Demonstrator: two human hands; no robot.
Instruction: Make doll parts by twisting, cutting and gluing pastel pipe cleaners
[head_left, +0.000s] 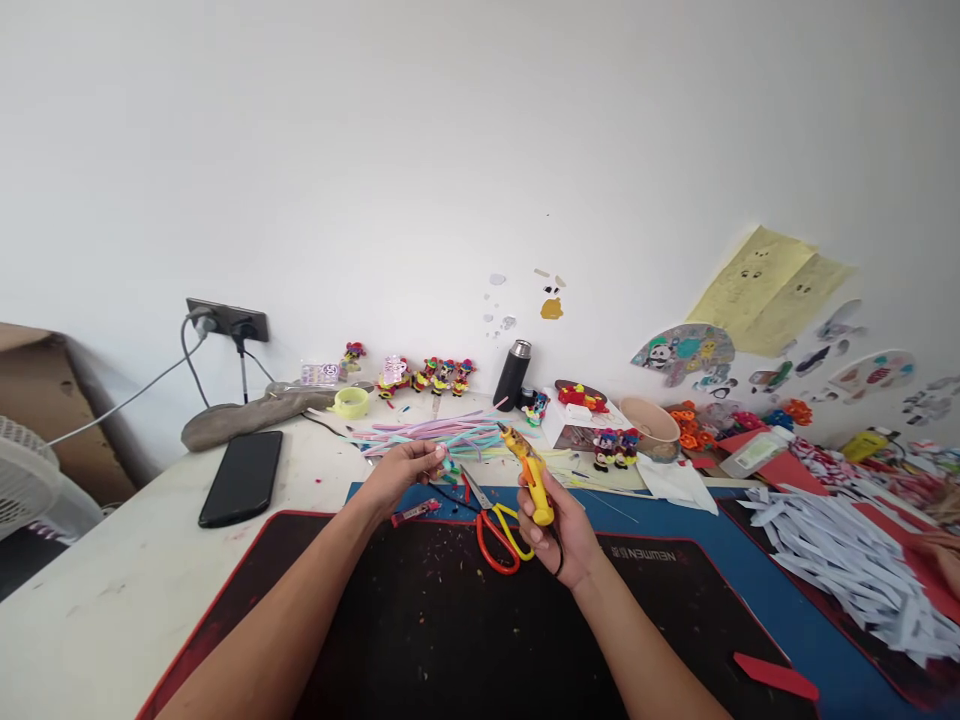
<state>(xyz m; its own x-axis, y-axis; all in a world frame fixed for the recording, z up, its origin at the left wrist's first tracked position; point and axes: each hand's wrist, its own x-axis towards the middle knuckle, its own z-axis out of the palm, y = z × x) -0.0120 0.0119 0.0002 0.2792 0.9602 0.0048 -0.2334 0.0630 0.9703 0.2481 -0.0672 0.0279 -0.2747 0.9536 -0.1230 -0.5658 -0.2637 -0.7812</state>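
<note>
The red-edged black fabric mat [465,640] spreads toward six o'clock, crossed by both forearms, leaning in from seven and five. The left hand [401,475] pinches a small blue-green piece [448,466] between thumb and fingertips; the right hand [561,530] wraps its fingers around a yellow plastic glue gun [535,486], nozzle toward eleven. Red-and-yellow-handled metal scissors [501,532] lie between them, pastel fuzzy stems [442,432] at twelve, a black phone [241,478] at nine.
</note>
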